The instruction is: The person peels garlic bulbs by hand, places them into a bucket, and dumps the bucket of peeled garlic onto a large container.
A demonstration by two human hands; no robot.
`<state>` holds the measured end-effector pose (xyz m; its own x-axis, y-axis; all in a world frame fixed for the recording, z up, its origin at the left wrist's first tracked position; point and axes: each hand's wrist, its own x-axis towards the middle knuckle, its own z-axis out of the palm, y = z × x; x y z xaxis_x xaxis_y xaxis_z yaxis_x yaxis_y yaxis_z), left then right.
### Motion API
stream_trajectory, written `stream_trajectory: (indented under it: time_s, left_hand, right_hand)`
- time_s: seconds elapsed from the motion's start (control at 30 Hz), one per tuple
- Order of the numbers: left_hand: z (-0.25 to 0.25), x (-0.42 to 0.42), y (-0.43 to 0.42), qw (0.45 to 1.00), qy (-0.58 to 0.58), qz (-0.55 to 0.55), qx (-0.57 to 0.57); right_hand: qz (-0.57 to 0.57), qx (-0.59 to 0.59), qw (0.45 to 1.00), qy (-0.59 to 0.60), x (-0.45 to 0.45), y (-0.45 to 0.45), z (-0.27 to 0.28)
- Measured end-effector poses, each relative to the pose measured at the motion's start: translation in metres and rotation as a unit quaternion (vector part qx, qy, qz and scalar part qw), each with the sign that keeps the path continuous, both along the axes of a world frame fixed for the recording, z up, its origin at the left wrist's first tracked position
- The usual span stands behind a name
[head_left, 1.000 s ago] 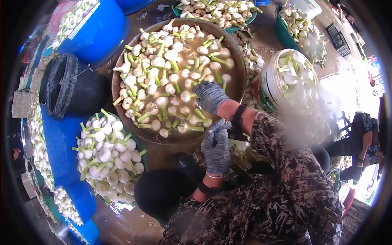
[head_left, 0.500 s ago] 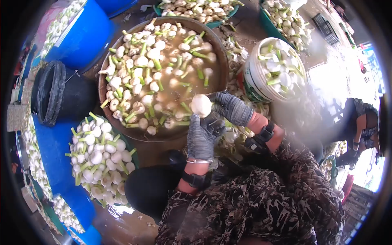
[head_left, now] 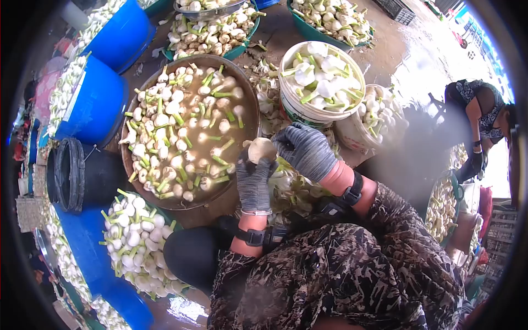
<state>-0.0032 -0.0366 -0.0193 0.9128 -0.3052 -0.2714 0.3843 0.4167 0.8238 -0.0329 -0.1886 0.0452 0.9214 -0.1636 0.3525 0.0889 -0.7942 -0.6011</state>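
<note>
Garlic bulb point(head_left: 261, 151), one, pale: held in the fingers of your left hand point(head_left: 253, 186), by the lower-right rim of the basin point(head_left: 254, 110). Right hand point(head_left: 312, 153), gloved: drawn back from the muddy water point(head_left: 212, 132), fingers curled narrow beside the bulb; contents cannot be told.

Gloved left hand point(head_left: 253, 182) upright, apparently half-curled, with the gloved right hand point(head_left: 306, 150) aslant close beside it.
</note>
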Motion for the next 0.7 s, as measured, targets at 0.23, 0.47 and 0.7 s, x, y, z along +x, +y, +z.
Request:
stream_trajectory:
  time_s: [0.23,0.47,0.7]
  left_hand:
    - [-0.001,0.007,0.012,0.951,-0.190,-0.082,0.228]
    - [0.006,0.001,0.022,0.984,-0.001,-0.082,-0.159]
    - [0.006,0.003,0.029,0.944,0.124,-0.091,-0.292]
  right_hand:
    - [-0.020,-0.032,0.998,0.049,0.000,0.007,-0.006]
    - [0.034,0.538,0.804,0.251,0.000,-0.003,-0.016]
    - [-0.117,0.538,0.797,0.248,-0.006,-0.032,-0.026]
